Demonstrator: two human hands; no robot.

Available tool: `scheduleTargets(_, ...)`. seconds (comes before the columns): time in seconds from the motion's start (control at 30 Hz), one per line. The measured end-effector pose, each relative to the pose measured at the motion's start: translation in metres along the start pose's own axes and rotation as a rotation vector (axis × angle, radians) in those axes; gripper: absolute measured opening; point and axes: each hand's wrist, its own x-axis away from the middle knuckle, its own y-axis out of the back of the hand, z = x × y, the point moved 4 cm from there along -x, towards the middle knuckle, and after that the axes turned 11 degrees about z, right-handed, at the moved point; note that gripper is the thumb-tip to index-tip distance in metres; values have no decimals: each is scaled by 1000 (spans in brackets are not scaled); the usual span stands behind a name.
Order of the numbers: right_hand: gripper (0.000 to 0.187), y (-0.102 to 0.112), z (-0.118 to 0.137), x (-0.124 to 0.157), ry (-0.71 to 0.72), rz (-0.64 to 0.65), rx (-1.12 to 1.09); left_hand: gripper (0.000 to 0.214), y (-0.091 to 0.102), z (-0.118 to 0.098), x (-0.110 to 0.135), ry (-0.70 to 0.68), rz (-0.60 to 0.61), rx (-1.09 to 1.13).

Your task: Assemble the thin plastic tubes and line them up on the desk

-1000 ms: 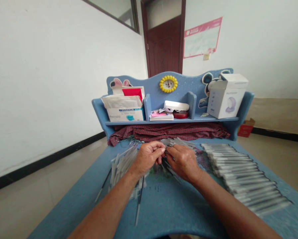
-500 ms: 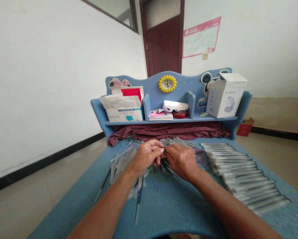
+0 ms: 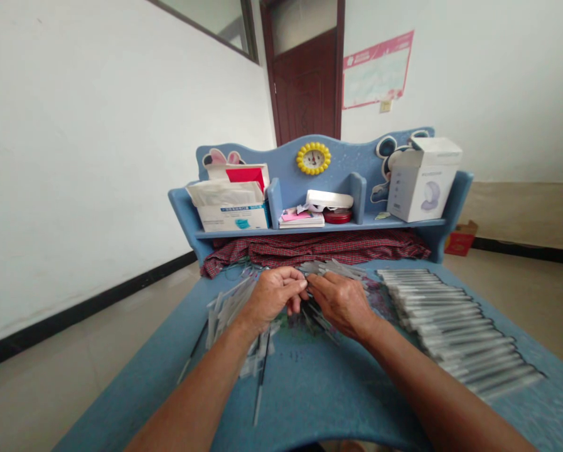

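My left hand (image 3: 275, 294) and my right hand (image 3: 338, 299) meet over the middle of the blue desk (image 3: 319, 383), fingertips pinched close together. Whatever they grip is too small and covered to make out. Beneath and beside the left hand lie loose, clear, flat plastic sleeves (image 3: 225, 314). Under my fingers and the right hand spread thin dark sticks (image 3: 316, 317). One thin stick, dark at one end and pale at the other (image 3: 261, 380), lies near the left forearm. Right of my right arm, many sleeved dark sticks (image 3: 455, 326) are laid in a long row.
A blue shelf (image 3: 319, 231) rises at the back, holding an opened mask box (image 3: 231, 213), a red round tin (image 3: 337, 216) and a white carton (image 3: 425, 182). A checked cloth (image 3: 309, 248) is bunched below it. Another thin stick (image 3: 194, 351) lies near the left edge.
The view has shifted very slightly. Both hands stay pinched together at the same place, with hardly any visible movement.
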Motion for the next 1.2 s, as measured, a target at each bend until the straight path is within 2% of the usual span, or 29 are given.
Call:
scheduleTargets(0.17, 22, -2, -1, -1, 18, 33, -70, 19, 1, 2, -1, -9, 6, 24)
scheduleTargets(0.27, 17, -4, -4, -2, -57, 18, -145, 20, 1, 4, -1, -9, 7, 22)
scheduleTargets(0.4, 19, -7, -10, -1, -139, 6, -240, 21, 0, 5, -1, -11, 22, -8)
scheduleTargets(0.53, 4, -7, -10, -2, -104, -3, -245, 20, 1, 6, -2, -17, 29, -26)
scheduleTargets(0.67, 15, -6, -8, -3, -31, -22, -248, 20, 1, 6, -3, -21, 30, -33)
scheduleTargets(0.9, 26, -4, -7, -5, -3, 46, -328, 18, 2, 4, -2, -31, -2, -30)
scheduleTargets(1.0, 14, -3, -9, -5, -87, 70, -429, 18, 1, 4, -1, -31, -9, -39)
scheduleTargets(1.1, 21, -5, -13, -4, -182, 76, -521, 17, 1, 4, -1, -28, -14, -41)
scheduleTargets(1.2, 6, -6, -14, -5, -161, 49, -521, 16, 2, 5, -1, -25, -20, -44)
